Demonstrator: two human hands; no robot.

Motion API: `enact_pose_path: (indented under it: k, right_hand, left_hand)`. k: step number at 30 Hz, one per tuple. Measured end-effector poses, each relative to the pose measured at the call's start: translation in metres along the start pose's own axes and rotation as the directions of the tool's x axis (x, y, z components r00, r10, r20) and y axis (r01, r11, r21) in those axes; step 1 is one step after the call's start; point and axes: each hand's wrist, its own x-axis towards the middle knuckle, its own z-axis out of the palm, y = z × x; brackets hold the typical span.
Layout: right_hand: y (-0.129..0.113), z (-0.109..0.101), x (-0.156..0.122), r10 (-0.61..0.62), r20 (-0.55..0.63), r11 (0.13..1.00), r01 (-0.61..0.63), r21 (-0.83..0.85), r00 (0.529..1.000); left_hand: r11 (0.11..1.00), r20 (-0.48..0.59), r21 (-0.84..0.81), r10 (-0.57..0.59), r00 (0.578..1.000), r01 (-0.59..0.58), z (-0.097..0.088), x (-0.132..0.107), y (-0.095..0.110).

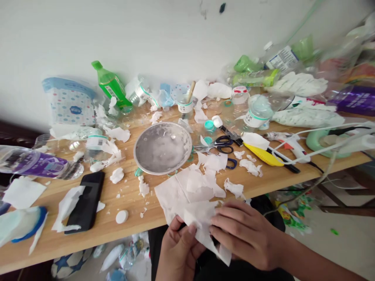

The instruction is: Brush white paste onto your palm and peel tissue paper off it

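Observation:
A thin white paper tissue [202, 218] hangs between my two hands at the table's front edge. My left hand [183, 244] pinches its left side between thumb and fingers. My right hand [243, 230] is closed over its right side, fingers curled and thumb hidden. Just beyond lies another flat tissue [168, 195], with torn pieces on top of it. Behind that stands a metal bowl [164, 148] holding a whitish, wet-looking layer. Torn tissue scraps [234, 188] lie around my hands and the bowl.
Right of the bowl are scissors [224, 144], a yellow-handled cutter [262, 153] and a glue gun [290, 146] with a cable. A black phone [88, 203], a white cap [122, 216] and a purple-labelled bottle [43, 164] lie left. A green bottle [113, 88] leans against the wall.

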Motion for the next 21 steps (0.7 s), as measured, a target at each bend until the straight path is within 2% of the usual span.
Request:
enact_pose_path:
  k: [2, 4, 6, 8, 10, 12, 16, 19, 21]
  right_hand:
    - [-0.004, -0.002, -0.001, 0.14, -0.017, 0.984, -0.138, 0.11, 0.99]
    - [-0.01, -0.005, 0.001, 0.368, 0.014, 0.897, -0.359, 0.257, 0.93]
    - [-0.014, -0.009, 0.005, 0.581, 0.116, 0.719, -0.574, 0.391, 0.806]
    - [-0.015, -0.012, 0.011, 0.703, 0.246, 0.516, -0.716, 0.471, 0.668]
    - [-0.013, -0.013, 0.016, 0.744, 0.37, 0.35, -0.797, 0.492, 0.556]
    - [-0.012, -0.011, 0.021, 0.734, 0.465, 0.246, -0.832, 0.497, 0.495]
    - [-0.012, -0.003, 0.032, 0.666, 0.566, 0.164, -0.836, 0.524, 0.486]
    - [-0.016, 0.001, 0.038, 0.666, 0.61, 0.117, -0.869, 0.481, 0.428]
    - [-0.017, 0.002, 0.041, 0.669, 0.628, 0.118, -0.891, 0.439, 0.398]
  left_hand:
    - [1.0, 0.003, 0.004, 0.016, 1.0, -0.016, -0.002, 0.003, -0.001]
    - [0.999, -0.03, 0.0, 0.045, 0.999, -0.045, -0.006, 0.007, -0.005]
    - [0.998, -0.066, 0.003, 0.068, 0.995, -0.068, -0.01, 0.011, -0.009]
    - [0.996, -0.095, 0.007, 0.086, 0.992, -0.086, -0.013, 0.015, -0.012]
    - [0.993, -0.112, 0.031, 0.113, 0.987, -0.11, -0.013, 0.016, -0.012]
    - [0.984, -0.099, 0.091, 0.159, 0.982, -0.15, -0.01, 0.015, -0.009]
    - [0.952, -0.022, 0.213, 0.229, 0.973, -0.219, -0.004, 0.011, -0.002]
    - [0.949, -0.028, 0.218, 0.241, 0.97, -0.23, -0.004, 0.011, -0.002]
    - [0.967, -0.023, 0.148, 0.213, 0.977, -0.208, -0.005, 0.012, -0.004]
